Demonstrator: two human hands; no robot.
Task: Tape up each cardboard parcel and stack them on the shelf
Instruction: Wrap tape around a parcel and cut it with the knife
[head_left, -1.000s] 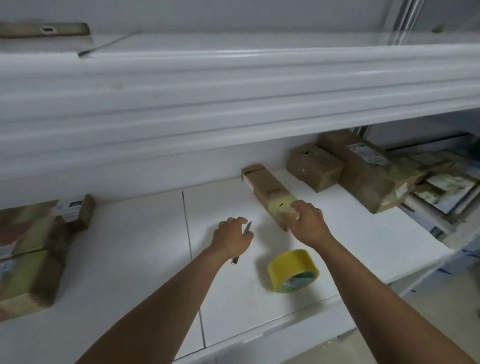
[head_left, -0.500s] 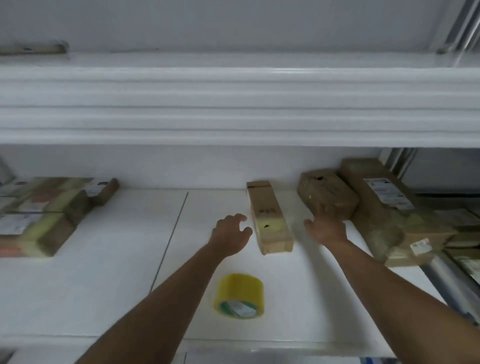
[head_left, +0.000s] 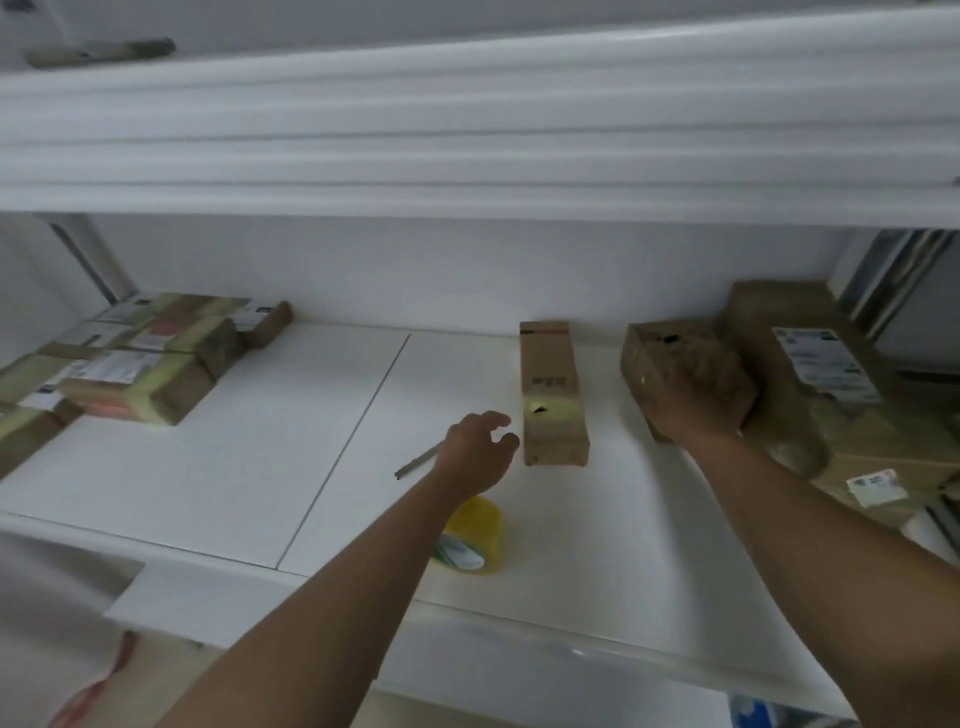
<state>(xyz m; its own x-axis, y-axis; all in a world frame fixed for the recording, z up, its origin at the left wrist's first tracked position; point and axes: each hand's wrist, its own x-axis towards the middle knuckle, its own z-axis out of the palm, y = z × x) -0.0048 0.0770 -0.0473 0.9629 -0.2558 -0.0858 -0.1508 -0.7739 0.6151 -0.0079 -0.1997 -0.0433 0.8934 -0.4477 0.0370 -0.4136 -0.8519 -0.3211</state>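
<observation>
Head view: the right hand (head_left: 698, 402), which pressed on the long taped parcel (head_left: 551, 395) a second ago, now grasps the near end of the squat cardboard parcel (head_left: 670, 364) to its right, so the long parcel lies released mid-shelf. The left hand (head_left: 480, 449) hangs relaxed and empty beside it, its knife (head_left: 418, 461) set down on the shelf (head_left: 234, 478). The tape roll (head_left: 475, 535) lies nearer the front edge, so taping of the squat parcel probably comes next.

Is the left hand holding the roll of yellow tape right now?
No, the left hand hovers open above the shelf, while the tape roll lies untouched beneath the forearm.
</observation>
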